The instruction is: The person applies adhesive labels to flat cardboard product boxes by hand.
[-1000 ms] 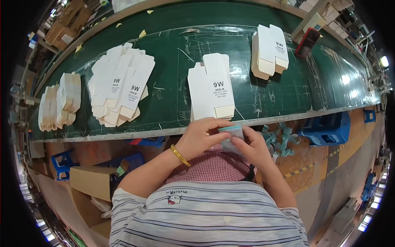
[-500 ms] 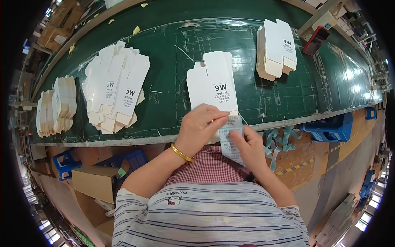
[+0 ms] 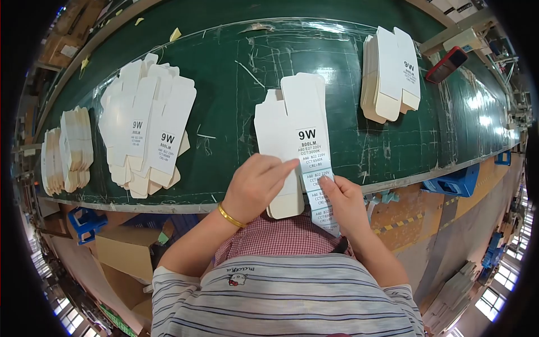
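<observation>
A flat white carton (image 3: 269, 126) printed "9W 800LM" lies on the table edge in front of me, on top of at least one more. My right hand (image 3: 347, 205) is closed on a strip of printed labels (image 3: 321, 197), its thumb on the strip's face. The strip's upper end overlaps the carton's small print, and its lower end hangs towards my lap. Over the carton's lower left is my left hand (image 3: 255, 185), fingers curled, with the fingertips pinched at the left edge of the top label. A gold bangle circles that wrist.
A loose pile of cartons (image 3: 149, 121) lies left on the green table (image 3: 230, 106), beside stacked cartons (image 3: 76, 149). Another carton stack (image 3: 393, 73) and a red phone (image 3: 446, 64) are at right. Blue stools (image 3: 455, 180) and an open cardboard box (image 3: 126, 247) stand below.
The label strip has moved up onto the carton's print, its face now turned more to view. My left hand has shifted left and down. The view has moved slightly.
</observation>
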`<state>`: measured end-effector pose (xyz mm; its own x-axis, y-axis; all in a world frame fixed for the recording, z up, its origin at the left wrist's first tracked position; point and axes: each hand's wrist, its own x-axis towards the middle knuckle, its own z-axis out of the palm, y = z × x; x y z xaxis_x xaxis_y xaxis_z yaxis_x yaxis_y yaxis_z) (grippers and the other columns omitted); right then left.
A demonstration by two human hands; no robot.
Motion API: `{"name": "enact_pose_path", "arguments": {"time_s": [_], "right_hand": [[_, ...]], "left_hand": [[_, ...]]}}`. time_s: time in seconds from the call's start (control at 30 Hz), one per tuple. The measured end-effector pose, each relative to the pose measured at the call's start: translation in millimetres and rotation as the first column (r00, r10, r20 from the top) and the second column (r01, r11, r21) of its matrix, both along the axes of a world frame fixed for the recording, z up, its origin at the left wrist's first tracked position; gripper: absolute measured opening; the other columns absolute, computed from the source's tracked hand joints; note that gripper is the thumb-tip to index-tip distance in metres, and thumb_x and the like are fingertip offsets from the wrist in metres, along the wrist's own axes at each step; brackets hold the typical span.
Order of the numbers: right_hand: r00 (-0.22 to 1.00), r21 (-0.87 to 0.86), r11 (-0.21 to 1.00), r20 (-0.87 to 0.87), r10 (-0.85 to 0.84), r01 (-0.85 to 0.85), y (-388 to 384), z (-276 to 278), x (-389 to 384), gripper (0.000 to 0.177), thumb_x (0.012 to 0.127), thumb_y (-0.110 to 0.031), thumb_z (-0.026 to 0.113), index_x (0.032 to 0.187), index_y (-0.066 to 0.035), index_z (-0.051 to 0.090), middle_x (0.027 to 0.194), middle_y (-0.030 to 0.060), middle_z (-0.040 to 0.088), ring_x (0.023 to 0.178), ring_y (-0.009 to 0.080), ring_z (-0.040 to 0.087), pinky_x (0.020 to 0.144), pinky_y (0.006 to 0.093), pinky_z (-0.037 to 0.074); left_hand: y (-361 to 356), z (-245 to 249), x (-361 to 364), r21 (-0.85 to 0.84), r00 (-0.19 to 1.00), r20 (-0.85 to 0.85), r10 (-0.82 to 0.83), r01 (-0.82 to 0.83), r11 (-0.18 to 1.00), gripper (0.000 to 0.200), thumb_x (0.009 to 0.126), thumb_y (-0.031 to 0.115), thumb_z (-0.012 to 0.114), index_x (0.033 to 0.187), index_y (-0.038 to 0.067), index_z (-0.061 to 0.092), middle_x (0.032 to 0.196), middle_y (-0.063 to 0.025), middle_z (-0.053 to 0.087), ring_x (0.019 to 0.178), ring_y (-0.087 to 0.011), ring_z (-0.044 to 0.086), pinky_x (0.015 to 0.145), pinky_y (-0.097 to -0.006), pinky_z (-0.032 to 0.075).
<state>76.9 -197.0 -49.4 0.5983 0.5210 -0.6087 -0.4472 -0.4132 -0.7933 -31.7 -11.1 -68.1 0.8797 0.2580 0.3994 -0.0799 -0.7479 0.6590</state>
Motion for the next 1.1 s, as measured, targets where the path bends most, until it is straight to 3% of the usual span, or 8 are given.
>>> {"name": "enact_pose_path", "arguments": {"time_s": [0.1,1.1], "right_hand": [[0.998,0.003,1.000,-0.060,-0.021,0.021,3.5,-4.9,3.8,0.029,0.100,-0.024,0.058,0.101,0.003,0.068,0.077,-0.0022,0.064,0.062,0.0017,0.051,0.054,0.0195,0.041],[0.986,0.010,0.996,-0.141,-0.086,0.088,14.1,-3.9,6.9,0.031,0.101,-0.025,0.059,0.098,0.005,0.068,0.079,0.0004,0.066,0.066,0.0031,0.053,0.058,0.0210,0.044]], "left_hand": [[-1.1,-2.5,1.3,0.055,0.998,-0.016,-0.063,0.064,0.996,0.040,0.075,-0.002,0.065,0.115,0.003,0.069,0.084,-0.0060,0.058,0.076,-0.0224,0.056,0.069,-0.0346,0.048],[-4.0,4.5,13.8,0.107,0.997,-0.077,-0.006,0.014,0.994,0.039,0.077,0.001,0.066,0.116,0.000,0.067,0.078,-0.0049,0.051,0.070,-0.0215,0.049,0.065,-0.0338,0.044]]}}
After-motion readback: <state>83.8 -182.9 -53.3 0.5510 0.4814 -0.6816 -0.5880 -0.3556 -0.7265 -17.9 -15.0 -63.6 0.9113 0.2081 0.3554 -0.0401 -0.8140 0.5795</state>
